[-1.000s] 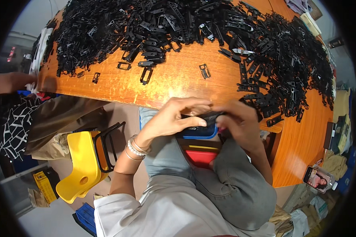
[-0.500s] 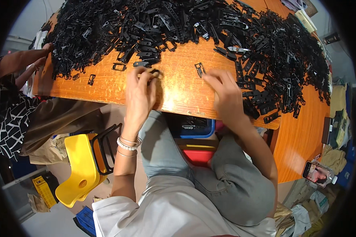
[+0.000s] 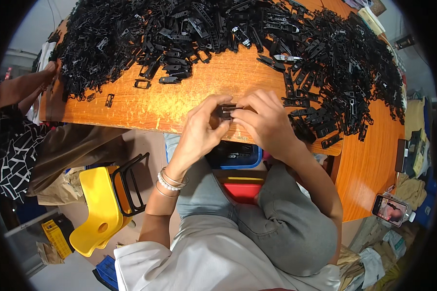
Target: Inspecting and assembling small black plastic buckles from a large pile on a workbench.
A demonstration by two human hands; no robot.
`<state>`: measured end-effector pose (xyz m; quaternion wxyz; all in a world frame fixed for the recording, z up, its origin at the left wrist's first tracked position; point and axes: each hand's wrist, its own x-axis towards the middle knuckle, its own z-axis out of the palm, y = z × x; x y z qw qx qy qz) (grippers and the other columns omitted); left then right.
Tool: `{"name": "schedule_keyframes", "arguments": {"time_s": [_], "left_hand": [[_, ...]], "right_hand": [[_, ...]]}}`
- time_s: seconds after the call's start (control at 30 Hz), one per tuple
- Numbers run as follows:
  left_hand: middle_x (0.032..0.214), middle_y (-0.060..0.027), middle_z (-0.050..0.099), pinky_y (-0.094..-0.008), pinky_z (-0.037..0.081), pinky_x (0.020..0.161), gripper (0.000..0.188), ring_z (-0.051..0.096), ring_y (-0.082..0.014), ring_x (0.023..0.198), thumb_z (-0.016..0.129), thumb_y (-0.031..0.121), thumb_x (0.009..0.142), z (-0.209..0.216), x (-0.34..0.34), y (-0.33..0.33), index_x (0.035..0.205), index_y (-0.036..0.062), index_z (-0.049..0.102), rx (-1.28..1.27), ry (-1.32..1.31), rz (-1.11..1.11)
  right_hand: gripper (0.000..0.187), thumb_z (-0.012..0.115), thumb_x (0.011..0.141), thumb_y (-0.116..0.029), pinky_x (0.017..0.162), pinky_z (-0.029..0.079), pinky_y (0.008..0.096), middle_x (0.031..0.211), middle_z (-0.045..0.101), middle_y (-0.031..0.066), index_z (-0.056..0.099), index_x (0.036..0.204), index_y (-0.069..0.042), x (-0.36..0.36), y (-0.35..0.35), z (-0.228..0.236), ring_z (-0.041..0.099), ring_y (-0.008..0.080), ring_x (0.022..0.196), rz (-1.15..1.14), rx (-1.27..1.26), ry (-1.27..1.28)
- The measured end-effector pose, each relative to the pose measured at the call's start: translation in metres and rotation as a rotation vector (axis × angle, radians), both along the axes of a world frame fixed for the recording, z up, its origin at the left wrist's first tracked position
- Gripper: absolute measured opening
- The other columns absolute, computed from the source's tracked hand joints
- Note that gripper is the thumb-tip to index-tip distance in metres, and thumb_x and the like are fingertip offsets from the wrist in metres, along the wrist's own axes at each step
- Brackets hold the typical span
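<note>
Close to the table's front edge, my two hands meet around small black plastic parts. My left hand, with bracelets at the wrist, pinches them between thumb and fingers. From the other side my right hand grips them too, fingers closed. How the parts fit against each other is mostly hidden by my fingers. A single black rectangular frame lies on the wood to the left, and a smaller black frame sits farther left. Beyond my hands spreads a large heap of black plastic parts.
The wooden table curves across the view. A blue bin stands under its edge between my knees. At left are a yellow chair and another person's arm. A phone is propped at the right.
Both hands have come together at the table's front edge. The black frame near my right fingertips has left its spot on the wood, and both hands now close on parts between them.
</note>
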<state>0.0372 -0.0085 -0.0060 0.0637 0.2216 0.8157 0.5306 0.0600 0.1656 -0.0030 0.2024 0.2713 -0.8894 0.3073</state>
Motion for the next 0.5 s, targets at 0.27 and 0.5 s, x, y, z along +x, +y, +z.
{"name": "schedule_keyframes", "arguments": {"time_s": [0.27,0.5], "left_hand": [[0.09,-0.0114,0.06,-0.026,0.047,0.062,0.046,0.056,-0.0173,0.067,0.064,-0.003,0.07,0.017,0.001,0.002,0.114,0.0022,0.051,0.036,0.008,-0.075],[0.094,-0.0124,0.062,-0.0245,0.05,0.07,0.043,0.062,-0.0167,0.081,0.063,-0.004,0.074,0.007,-0.005,0.002,0.114,0.0005,0.048,0.114,0.01,-0.138]], "right_hand": [[0.026,0.067,0.062,-0.004,0.067,0.038,0.0351,0.09,0.057,0.005,0.062,0.087,-0.01,0.011,-0.002,0.005,0.053,0.0235,0.083,-0.074,-0.104,0.135],[0.025,0.065,0.067,-0.001,0.072,0.039,0.0346,0.096,0.058,0.008,0.062,0.091,-0.008,0.016,0.001,0.013,0.055,0.0244,0.083,-0.07,-0.152,-0.032]]}}
